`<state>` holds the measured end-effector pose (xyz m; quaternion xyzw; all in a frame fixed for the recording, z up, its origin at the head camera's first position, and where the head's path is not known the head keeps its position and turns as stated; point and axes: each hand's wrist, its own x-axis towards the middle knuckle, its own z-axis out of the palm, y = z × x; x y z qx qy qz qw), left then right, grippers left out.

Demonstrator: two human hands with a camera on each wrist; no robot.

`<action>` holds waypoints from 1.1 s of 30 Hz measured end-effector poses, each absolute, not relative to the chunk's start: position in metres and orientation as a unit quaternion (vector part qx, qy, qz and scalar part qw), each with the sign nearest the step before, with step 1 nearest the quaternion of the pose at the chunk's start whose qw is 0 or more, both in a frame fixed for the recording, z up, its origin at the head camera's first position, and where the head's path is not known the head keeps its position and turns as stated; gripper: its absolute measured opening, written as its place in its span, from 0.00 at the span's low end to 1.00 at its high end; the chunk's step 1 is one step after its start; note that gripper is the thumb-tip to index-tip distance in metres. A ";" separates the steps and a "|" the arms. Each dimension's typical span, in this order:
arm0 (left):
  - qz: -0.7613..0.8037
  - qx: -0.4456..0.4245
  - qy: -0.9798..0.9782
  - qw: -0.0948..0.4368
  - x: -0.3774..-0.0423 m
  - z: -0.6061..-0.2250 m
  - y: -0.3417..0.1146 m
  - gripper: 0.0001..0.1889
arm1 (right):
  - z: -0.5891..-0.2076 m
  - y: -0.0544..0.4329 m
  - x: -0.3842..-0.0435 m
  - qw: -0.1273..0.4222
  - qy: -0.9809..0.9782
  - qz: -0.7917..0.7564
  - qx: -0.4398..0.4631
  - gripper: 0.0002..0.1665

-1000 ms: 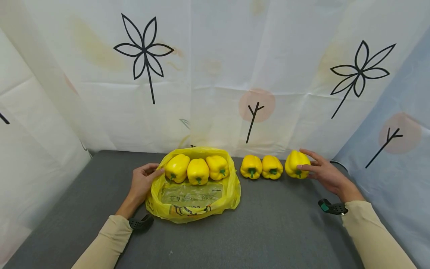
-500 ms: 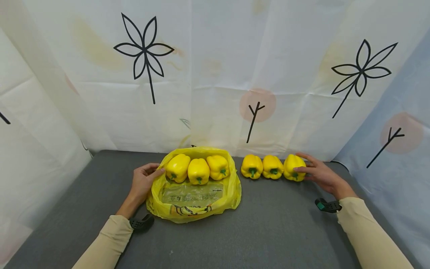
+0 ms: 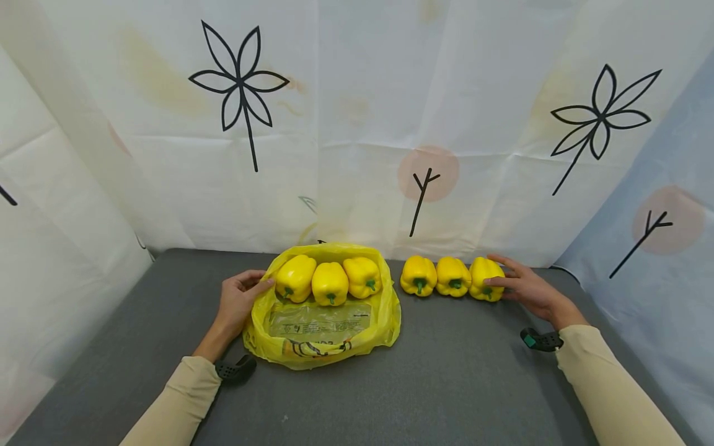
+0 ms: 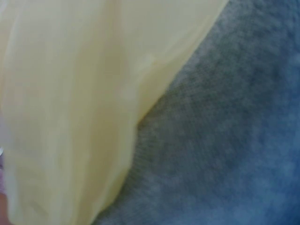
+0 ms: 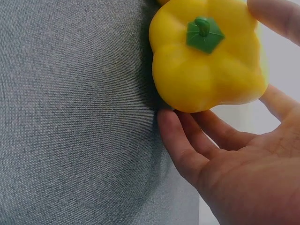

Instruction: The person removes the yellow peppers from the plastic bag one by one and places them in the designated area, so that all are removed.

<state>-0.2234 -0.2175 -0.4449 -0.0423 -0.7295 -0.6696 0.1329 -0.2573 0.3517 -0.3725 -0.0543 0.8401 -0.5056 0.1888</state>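
Observation:
Three yellow bell peppers with green stems, the middle pepper (image 3: pixel 330 285) a little nearer me, lie inside an open yellow plastic bag (image 3: pixel 357 347). My left hand (image 3: pixel 235 302) pinches the bag's left rim between thumb and fingers. To the right of the bag, another three peppers form a row along the back of the table. The rightmost pepper (image 3: pixel 484 280) is held by my right hand (image 3: pixel 532 290), thumb on its near side and fingers around the far side. In the right wrist view this pepper (image 5: pixel 206 75) shows its stem, with fingertips close to the tabletop.
A grey cloth-covered table (image 3: pixel 435 378) spans the front. The row's left pepper (image 3: pixel 418 277) and middle pepper (image 3: pixel 453 277) sit close together. A white printed curtain (image 3: pixel 357 124) stands right behind the table, and a bluish one (image 3: pixel 658 297) runs along the right.
My right hand has moved left and slightly down with its pepper, bringing it beside the other two in the row. The left hand and the bag stay in place.

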 end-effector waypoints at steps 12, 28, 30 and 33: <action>-0.671 -0.048 -0.728 0.130 -0.223 -0.444 -0.218 0.17 | -0.376 0.353 -0.260 0.192 0.835 -0.512 -0.054 0.53; -0.669 -0.048 -0.730 0.132 -0.222 -0.444 -0.218 0.16 | -0.375 0.350 -0.259 0.186 0.842 -0.504 -0.037 0.54; -0.669 -0.049 -0.730 0.133 -0.222 -0.444 -0.218 0.16 | -0.375 0.349 -0.259 0.184 0.844 -0.503 -0.036 0.54; -0.669 -0.050 -0.729 0.134 -0.223 -0.444 -0.217 0.16 | -0.375 0.349 -0.259 0.184 0.844 -0.502 -0.037 0.54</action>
